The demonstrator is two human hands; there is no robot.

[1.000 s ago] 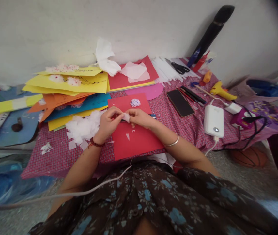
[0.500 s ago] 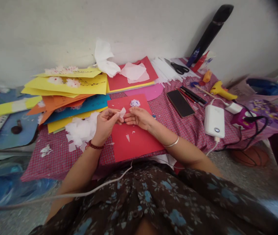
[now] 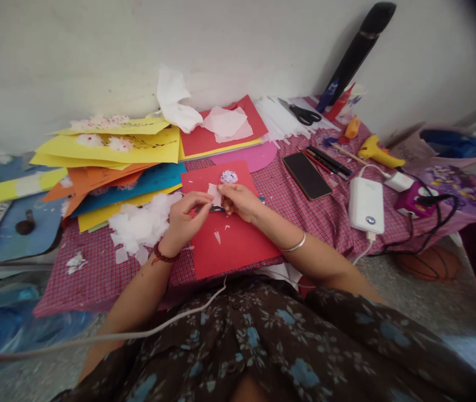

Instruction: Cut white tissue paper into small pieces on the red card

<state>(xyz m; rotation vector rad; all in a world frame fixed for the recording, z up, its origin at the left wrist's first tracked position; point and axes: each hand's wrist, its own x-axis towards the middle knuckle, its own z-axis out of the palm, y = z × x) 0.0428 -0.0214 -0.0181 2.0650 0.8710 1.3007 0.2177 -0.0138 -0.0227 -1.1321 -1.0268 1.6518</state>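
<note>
A small square of white tissue paper [image 3: 214,194] is pinched between the thumb and fingers of my right hand [image 3: 238,202]. Just to its left, my left hand [image 3: 188,216] has its thumb and fingers apart and appears to hold nothing. Both hands hover over a red sheet of card [image 3: 238,245]. Near the card's top edge lies a round white flower with purple specks [image 3: 228,176]. Small white paper scraps [image 3: 217,237] lie on the card below my hands. A dark, thin object under the fingers is mostly hidden. Beside my left wrist is a heap of tissue squares [image 3: 137,226].
Yellow, orange and blue cards [image 3: 112,146] are stacked at left. Along the back are a crumpled tissue [image 3: 176,100] and scissors [image 3: 305,114]. At right lie a phone [image 3: 307,176], pencils [image 3: 328,162], a yellow glue gun [image 3: 376,151] and a white power bank [image 3: 366,205] with cables.
The tissue piece has passed from my left fingertips to my right hand. My left fingers have spread apart, and my right fingers have closed. The view has shifted slightly.
</note>
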